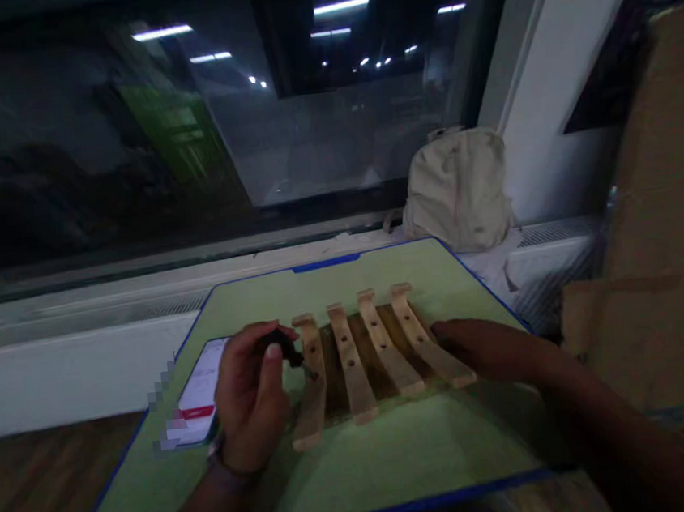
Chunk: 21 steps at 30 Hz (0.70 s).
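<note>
Four pale wooden slats [350,361], each drilled with small holes, lie side by side across a dark wooden board [375,342]. My left hand [250,396] is shut on a small black-handled screwdriver [284,349], and its metal tip sits close to the leftmost slat. My right hand [483,347] lies flat, its fingertips on the rightmost slat. The fingers hide part of that slat's edge. All of this rests on a green cutting mat [399,453] with a blue border.
A white card or sheet with a red band [197,393] lies on the mat's left side, partly blurred. A beige cloth backpack [457,191] sits behind the mat. Cardboard boxes [661,214] stand at the right, and a dark window [182,126] runs along the back.
</note>
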Available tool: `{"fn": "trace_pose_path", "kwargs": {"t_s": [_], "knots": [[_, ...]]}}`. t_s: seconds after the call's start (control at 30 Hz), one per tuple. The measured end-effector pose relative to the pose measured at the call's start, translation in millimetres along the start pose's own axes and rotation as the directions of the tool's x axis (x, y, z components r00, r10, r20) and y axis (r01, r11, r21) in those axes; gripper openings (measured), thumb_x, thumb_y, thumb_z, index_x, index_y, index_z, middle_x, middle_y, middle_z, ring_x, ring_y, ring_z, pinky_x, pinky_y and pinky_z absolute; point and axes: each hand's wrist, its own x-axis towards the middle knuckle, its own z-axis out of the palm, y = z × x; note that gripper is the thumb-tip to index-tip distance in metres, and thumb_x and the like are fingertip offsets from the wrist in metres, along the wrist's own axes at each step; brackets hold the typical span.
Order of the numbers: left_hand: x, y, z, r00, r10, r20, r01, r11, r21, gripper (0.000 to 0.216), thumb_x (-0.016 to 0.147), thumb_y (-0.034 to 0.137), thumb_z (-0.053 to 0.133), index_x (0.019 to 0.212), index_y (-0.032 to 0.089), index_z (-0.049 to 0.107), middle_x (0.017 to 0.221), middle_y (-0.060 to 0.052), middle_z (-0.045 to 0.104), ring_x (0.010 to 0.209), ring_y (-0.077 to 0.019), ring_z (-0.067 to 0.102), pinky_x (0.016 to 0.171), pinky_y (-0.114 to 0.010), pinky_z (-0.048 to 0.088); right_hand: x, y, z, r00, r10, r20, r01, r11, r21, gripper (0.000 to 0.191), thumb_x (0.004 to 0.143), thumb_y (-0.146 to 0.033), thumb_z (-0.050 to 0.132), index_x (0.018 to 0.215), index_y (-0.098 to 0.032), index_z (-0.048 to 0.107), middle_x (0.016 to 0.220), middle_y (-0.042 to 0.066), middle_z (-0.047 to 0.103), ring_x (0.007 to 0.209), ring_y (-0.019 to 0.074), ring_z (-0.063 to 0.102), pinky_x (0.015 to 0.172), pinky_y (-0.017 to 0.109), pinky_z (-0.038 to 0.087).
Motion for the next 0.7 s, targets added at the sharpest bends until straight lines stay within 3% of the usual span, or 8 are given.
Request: {"fn": "trace_pose_path", "kwargs": {"t_s": [0.17,0.33,0.47,0.6,0.7], "knots": [[5.1,-7.1,-1.9,0.994,0.093,-0.059,-0.091,0.995,0.044,0.025,0.084,0.014,0.071,0.107,0.024,0.067,0.096,-0.002,0.059,0.084,-0.0121,0.061,0.071,-0.023,0.052,0.9,-0.6,0.1,1.000,0.002,-0.005,-0.002,1.000,0.018,0.028,0.094,-0.025,0.046,0.111,-0.013,0.064,0.114,0.017,0.072,0.102,0.0284,0.069,0.085,0.035,0.051],[-1.0,-8.0,-1.2,0.992,-0.049,-0.118,0.063,0.992,0.113,0.023,0.090,0.021,0.066,0.113,0.023,0.066,0.098,-0.003,0.065,0.087,-0.0128,0.065,0.075,-0.024,0.054,-0.3,-0.8,0.2,1.000,0.000,-0.023,0.000,1.000,0.011,0.024,0.093,-0.028,0.048,0.105,-0.016,0.066,0.109,0.015,0.074,0.097,0.0275,0.070,0.080,0.033,0.051],[-1.6,-4.5,0.8,0.988,-0.099,-0.119,0.113,0.986,0.119,0.021,0.097,0.026,0.056,0.116,0.022,0.064,0.099,-0.004,0.068,0.090,-0.0139,0.067,0.081,-0.027,0.055,-0.1,1.5,1.7,0.999,-0.003,-0.038,0.005,0.999,0.043,0.023,0.092,-0.029,0.049,0.100,-0.016,0.066,0.104,0.014,0.075,0.092,0.0273,0.070,0.076,0.033,0.051],[3.7,-5.2,0.9,0.996,-0.008,-0.087,0.014,0.998,0.065,0.019,0.090,0.025,0.065,0.110,0.023,0.064,0.100,-0.003,0.063,0.086,-0.0128,0.063,0.074,-0.025,0.054,-0.4,2.0,1.8,0.999,-0.032,-0.027,0.033,0.997,0.064,0.025,0.092,-0.029,0.049,0.104,-0.015,0.066,0.107,0.015,0.074,0.096,0.0281,0.070,0.080,0.034,0.051],[5.1,-6.6,0.8,0.995,0.037,-0.097,-0.026,0.993,0.116,0.023,0.083,0.020,0.073,0.105,0.022,0.065,0.095,-0.002,0.059,0.081,-0.0119,0.061,0.068,-0.023,0.052,-0.9,1.5,1.5,0.999,-0.028,-0.030,0.030,0.998,0.054,0.025,0.091,-0.030,0.049,0.103,-0.015,0.066,0.106,0.016,0.074,0.095,0.0286,0.070,0.080,0.035,0.051]]}}
